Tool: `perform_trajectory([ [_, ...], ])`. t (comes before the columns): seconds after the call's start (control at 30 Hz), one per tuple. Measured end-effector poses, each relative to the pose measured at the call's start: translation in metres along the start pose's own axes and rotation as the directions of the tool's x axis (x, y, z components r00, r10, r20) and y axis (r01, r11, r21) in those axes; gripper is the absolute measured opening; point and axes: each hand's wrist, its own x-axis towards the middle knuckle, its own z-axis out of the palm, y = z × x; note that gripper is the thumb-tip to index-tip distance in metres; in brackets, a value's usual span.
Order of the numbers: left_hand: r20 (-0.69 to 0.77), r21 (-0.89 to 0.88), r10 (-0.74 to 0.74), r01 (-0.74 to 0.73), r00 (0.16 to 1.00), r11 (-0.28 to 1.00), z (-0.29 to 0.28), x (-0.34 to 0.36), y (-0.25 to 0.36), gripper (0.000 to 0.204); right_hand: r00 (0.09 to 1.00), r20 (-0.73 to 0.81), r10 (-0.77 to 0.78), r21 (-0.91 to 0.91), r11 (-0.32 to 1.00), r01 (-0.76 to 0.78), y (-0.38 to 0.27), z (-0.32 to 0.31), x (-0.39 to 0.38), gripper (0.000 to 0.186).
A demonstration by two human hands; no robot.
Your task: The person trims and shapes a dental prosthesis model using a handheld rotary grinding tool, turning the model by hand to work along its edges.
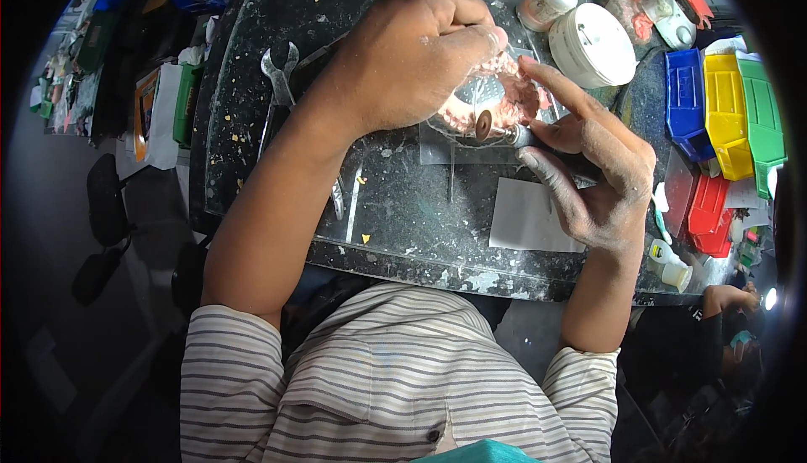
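Note:
My left hand [412, 55] grips a pink denture piece [513, 97] with a metal mesh part, holding it just above the dark worktop [403, 211]. My right hand [601, 165] holds a dark rotary handpiece [538, 137] like a pen. Its small brown disc [484, 123] touches the lower edge of the pink piece. My right forefinger rests on top of the piece. Both hands are dusted with pale powder.
A white round lidded tub [593, 43] stands behind the hands. Blue, yellow, green and red plastic bins [727, 110] line the right side. A spanner [277, 72] and thin metal tools lie left of my arm. A white paper square [530, 215] lies near the front edge.

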Motion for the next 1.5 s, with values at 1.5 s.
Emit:
perform_trajectory([
  [1.5, 0.032, -0.426, -0.023, 0.034, 0.999, 0.904, 0.017, -0.009, 0.018, 0.039, 0.712, -0.002, 0.702, 0.603, 0.569, -0.559, -0.019, -0.015, -0.005, 0.018],
])
